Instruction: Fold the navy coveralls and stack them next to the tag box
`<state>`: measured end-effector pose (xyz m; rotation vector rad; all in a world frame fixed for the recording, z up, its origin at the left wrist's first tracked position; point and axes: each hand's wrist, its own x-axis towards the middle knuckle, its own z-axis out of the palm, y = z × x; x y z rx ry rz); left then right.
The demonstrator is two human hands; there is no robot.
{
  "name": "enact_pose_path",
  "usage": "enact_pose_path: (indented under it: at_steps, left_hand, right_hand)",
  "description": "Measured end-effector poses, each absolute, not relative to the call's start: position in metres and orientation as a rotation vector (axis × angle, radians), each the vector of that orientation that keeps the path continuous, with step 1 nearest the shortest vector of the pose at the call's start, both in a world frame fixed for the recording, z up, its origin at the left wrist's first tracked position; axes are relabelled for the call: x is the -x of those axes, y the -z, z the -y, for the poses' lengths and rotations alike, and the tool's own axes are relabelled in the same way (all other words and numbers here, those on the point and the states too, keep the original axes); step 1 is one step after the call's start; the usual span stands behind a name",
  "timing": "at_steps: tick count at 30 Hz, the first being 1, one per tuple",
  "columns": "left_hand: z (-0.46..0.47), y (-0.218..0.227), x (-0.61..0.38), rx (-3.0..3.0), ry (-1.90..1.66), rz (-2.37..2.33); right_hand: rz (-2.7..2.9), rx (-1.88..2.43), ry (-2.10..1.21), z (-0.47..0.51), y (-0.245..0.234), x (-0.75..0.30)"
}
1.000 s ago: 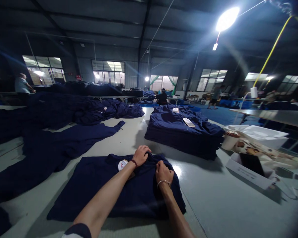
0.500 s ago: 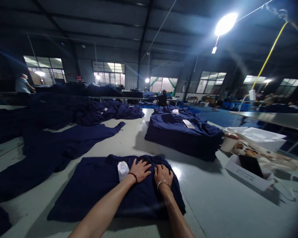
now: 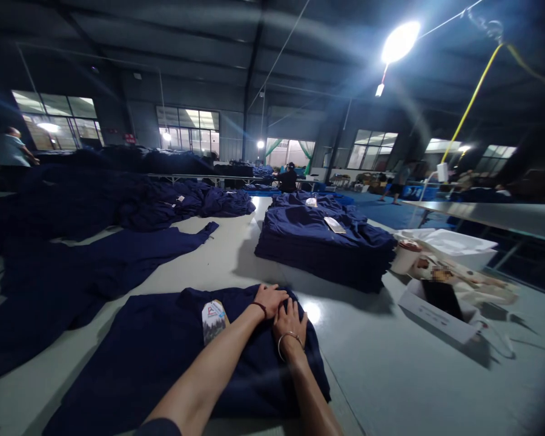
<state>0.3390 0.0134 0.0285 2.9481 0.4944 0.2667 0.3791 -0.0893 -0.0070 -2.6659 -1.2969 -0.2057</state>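
Note:
A dark blue garment (image 3: 163, 357) lies folded flat on the pale table (image 3: 390, 375) in front of me. A white hang tag (image 3: 212, 319) sticks out near its collar. My left hand (image 3: 270, 300) rests on the garment's far right corner, fingers stretched out and flat. My right hand (image 3: 290, 321) lies just beside it on the same corner, fingers spread and pressing the cloth down. Both hands touch each other.
A tall stack of folded blue garments (image 3: 322, 248) stands farther back on the table. Loose blue garments (image 3: 95, 254) spread over the left side. A white paper cup (image 3: 405, 257) and an open cardboard box (image 3: 440, 306) sit at the right. People stand in the background.
My left hand went from gripping the collar area to lying flat. Both hands drew together on the garment's right corner. The view shifted slightly left.

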Motion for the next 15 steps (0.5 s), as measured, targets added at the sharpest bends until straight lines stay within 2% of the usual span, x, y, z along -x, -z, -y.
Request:
enact_pose_path:
  at_steps: [4, 9, 15]
  left_hand:
    - [-0.021, -0.018, -0.347, -2.909, -0.096, -0.649]
    - [-0.021, -0.012, -0.351, -2.893, -0.150, -0.698]
    - [0.001, -0.030, -0.315, -2.978, -0.541, -0.527]
  right_hand:
    - [1.209, 2.724, 0.249, 0.090, 0.010, -0.378]
    - [1.171, 2.749, 0.232, 0.088, 0.013, -0.379]
    - [1.169, 2.765, 0.330, 0.088, 0.008, -0.379]
